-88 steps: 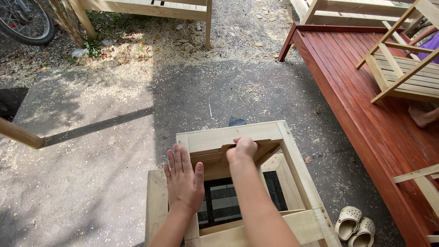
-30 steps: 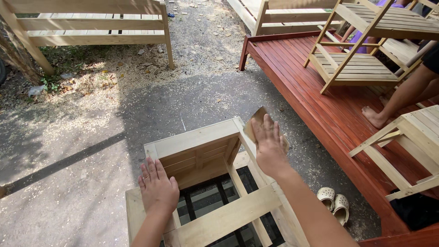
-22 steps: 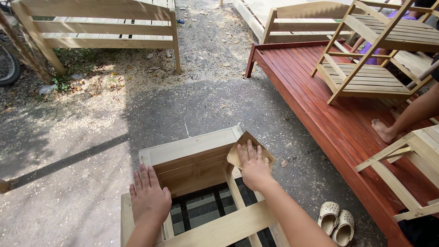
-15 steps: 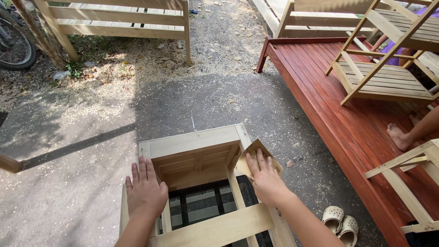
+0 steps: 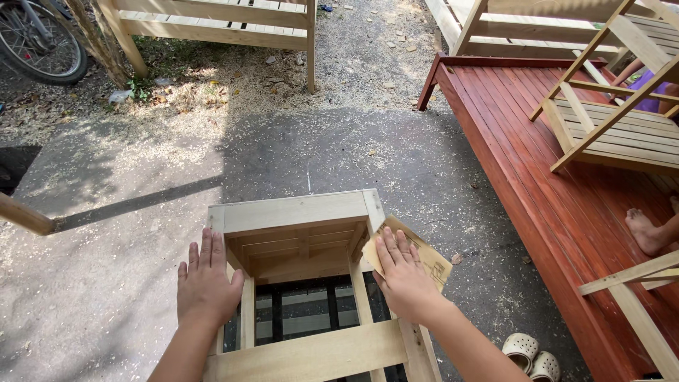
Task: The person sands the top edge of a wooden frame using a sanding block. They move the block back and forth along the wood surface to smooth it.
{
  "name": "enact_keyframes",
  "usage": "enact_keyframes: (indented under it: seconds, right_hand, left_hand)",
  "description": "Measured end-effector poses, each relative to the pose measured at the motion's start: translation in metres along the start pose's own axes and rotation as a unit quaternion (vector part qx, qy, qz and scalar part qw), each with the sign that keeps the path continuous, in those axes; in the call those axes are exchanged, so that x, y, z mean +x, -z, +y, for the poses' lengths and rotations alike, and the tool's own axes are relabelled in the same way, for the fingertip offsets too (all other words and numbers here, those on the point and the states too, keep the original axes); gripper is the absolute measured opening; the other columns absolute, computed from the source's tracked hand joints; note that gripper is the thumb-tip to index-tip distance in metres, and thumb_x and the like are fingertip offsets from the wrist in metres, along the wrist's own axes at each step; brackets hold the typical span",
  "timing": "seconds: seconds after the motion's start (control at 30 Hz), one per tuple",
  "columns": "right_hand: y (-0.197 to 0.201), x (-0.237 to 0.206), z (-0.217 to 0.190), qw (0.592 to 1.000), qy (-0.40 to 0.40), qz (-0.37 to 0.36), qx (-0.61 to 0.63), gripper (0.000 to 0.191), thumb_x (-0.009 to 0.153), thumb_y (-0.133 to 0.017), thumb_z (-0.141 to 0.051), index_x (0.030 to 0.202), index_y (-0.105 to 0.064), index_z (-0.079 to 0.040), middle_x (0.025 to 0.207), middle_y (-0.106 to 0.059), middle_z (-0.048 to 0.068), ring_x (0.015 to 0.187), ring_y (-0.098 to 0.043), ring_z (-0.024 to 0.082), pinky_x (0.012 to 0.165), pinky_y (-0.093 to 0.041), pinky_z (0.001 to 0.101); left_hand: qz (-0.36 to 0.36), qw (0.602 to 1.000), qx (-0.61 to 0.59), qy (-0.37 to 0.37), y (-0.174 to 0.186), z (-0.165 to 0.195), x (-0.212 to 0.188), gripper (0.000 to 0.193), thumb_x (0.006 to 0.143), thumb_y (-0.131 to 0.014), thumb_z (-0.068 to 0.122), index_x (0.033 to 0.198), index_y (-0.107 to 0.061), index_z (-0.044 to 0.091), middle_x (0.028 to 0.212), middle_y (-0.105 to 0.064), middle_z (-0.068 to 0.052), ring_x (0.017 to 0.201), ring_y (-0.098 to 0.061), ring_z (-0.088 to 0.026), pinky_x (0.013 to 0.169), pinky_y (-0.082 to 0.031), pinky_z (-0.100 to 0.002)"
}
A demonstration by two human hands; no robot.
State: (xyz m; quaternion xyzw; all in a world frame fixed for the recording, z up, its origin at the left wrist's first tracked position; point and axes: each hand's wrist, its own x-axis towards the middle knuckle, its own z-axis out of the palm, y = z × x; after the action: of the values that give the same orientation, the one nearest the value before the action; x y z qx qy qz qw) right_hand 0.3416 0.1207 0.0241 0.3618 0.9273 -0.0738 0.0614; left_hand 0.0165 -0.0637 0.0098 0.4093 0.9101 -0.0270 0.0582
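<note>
An unpainted wooden frame (image 5: 293,211), box-shaped with slats inside, stands on the ground right below me. My left hand (image 5: 207,281) lies flat, fingers apart, on the frame's left rail. My right hand (image 5: 403,274) presses a tan sheet of sandpaper (image 5: 428,255) against the frame's right rail, near its far right corner. The sheet sticks out from under my fingers to the right.
A red-brown wooden platform (image 5: 537,177) runs along the right with pale wooden chairs (image 5: 615,120) on it and another person's bare foot (image 5: 645,230). Pale sandals (image 5: 529,355) lie beside it. A wooden bench (image 5: 212,21) and a bicycle wheel (image 5: 39,42) stand at the back. Sawdust covers the concrete.
My right hand with the sandpaper has slid back and forth along the right rail and now sits lower, nearer to me. My left hand stayed flat on the left rail.
</note>
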Motion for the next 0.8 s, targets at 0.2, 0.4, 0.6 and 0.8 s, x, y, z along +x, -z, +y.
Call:
enact_keyframes:
  seconds: [0.2, 0.4, 0.6, 0.8]
  right_hand:
    - [0.004, -0.006, -0.013, 0.998, -0.038, -0.035, 0.020, 0.077, 0.104, -0.040, -0.041, 0.161, 0.001, -0.008, 0.168, 0.010, 0.020, 0.155, 0.008, 0.041, 0.123, -0.007, 0.0510]
    - [0.022, 0.076, -0.021, 0.992, -0.117, -0.033, 0.043, 0.068, 0.107, -0.033, -0.041, 0.165, -0.005, -0.020, 0.171, 0.009, 0.017, 0.156, 0.004, 0.041, 0.125, -0.009, 0.0546]
    - [0.023, -0.026, -0.020, 0.995, -0.046, -0.094, -0.003, 0.064, 0.106, -0.033, -0.039, 0.163, -0.010, -0.022, 0.170, 0.008, 0.010, 0.156, 0.008, 0.037, 0.124, -0.005, 0.0523]
    - [0.056, -0.025, -0.029, 0.913, 0.045, 0.017, 0.405, 0.049, 0.106, -0.044, -0.030, 0.148, -0.044, -0.006, 0.149, -0.048, 0.016, 0.138, -0.043, 0.028, 0.113, -0.036, 0.0386]
  left_hand:
    - [-0.015, 1.000, 0.006, 0.009, 0.005, 0.003, 0.000, 0.090, 0.091, -0.047, 0.049, 0.164, -0.005, 0.017, 0.173, 0.001, 0.000, 0.155, -0.012, -0.025, 0.124, -0.018, -0.043]
    - [-0.041, 0.999, -0.008, 0.008, 0.009, 0.007, 0.000, 0.090, 0.091, -0.046, 0.046, 0.163, -0.002, 0.015, 0.172, 0.002, -0.002, 0.155, -0.011, -0.026, 0.123, -0.018, -0.043]
    - [0.033, 0.997, 0.065, -0.023, 0.000, 0.012, 0.000, 0.082, 0.094, -0.046, 0.044, 0.162, -0.014, 0.009, 0.170, -0.010, -0.009, 0.155, -0.011, -0.031, 0.124, -0.014, -0.046]
    - [0.070, 0.960, -0.157, -0.223, 0.017, 0.049, -0.006, 0.087, 0.090, -0.064, 0.049, 0.158, -0.024, 0.013, 0.167, -0.019, -0.006, 0.156, -0.008, -0.025, 0.127, -0.012, -0.045]
